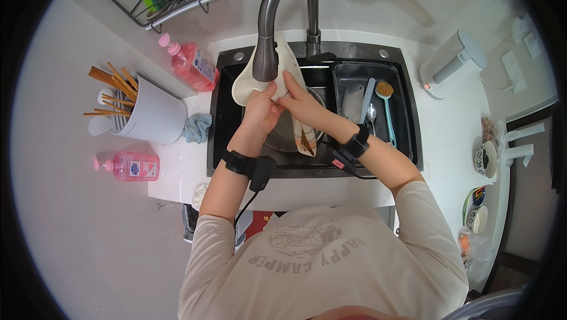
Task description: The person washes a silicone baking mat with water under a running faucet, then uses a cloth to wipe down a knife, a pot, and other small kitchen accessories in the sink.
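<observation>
A cream-coloured dish with a patterned rim is tilted under the dark metal faucet. My left hand grips its near edge, with the thumb on top just below the spout. My right hand holds the same dish from the right, its fingers close to my left hand. Both hands are above the left part of the black sink, and the spout hides some of the dish. Beneath them lies a round metal pan, partly covered. A cream-and-orange patterned piece shows below my right hand; whether it joins the dish I cannot tell.
The sink's right tray holds a blue-handled brush, a spoon and a grey-handled utensil. Pink soap bottles, a blue cloth and a white utensil holder stand left. An electric appliance is at right.
</observation>
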### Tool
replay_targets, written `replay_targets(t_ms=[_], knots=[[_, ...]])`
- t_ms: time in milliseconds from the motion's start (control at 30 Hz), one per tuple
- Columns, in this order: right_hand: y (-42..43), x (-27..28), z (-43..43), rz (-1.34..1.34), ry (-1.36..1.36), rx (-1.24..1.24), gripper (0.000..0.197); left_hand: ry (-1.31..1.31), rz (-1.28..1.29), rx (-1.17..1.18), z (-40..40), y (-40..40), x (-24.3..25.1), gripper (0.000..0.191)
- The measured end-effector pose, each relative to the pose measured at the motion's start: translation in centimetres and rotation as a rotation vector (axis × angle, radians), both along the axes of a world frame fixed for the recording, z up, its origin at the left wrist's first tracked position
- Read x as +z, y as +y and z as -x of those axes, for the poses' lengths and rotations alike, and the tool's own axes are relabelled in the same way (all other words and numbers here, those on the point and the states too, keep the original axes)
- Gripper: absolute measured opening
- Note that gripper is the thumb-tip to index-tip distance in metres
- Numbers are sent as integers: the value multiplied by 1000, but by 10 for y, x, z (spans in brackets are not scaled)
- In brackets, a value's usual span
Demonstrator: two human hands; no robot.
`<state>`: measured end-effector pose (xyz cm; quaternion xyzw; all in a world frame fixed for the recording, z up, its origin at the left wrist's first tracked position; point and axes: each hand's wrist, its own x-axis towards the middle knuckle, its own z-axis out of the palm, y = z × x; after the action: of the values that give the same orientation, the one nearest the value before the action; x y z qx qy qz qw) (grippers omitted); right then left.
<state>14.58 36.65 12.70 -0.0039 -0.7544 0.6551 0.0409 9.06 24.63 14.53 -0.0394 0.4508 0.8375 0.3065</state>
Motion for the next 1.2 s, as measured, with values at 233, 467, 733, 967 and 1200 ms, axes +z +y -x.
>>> replay_targets(t_ms=[233,467,733,967,1200], knots=[[15,14,-18,-510,251,9,73,131,20,-78,0,6,18,25],[38,30,8,-663,263,-34,34,518,299,-207,9,-16,4,27],[27,16,32,-499,321,51,27,904,948,-105,0,-59,3,36],[3,2,50,216,-155,-82,24,1059,1661,-157,8,-89,-10,50],[-12,-4,44,930,-271,101,34,1324,1335,17,4,-96,-33,60]])
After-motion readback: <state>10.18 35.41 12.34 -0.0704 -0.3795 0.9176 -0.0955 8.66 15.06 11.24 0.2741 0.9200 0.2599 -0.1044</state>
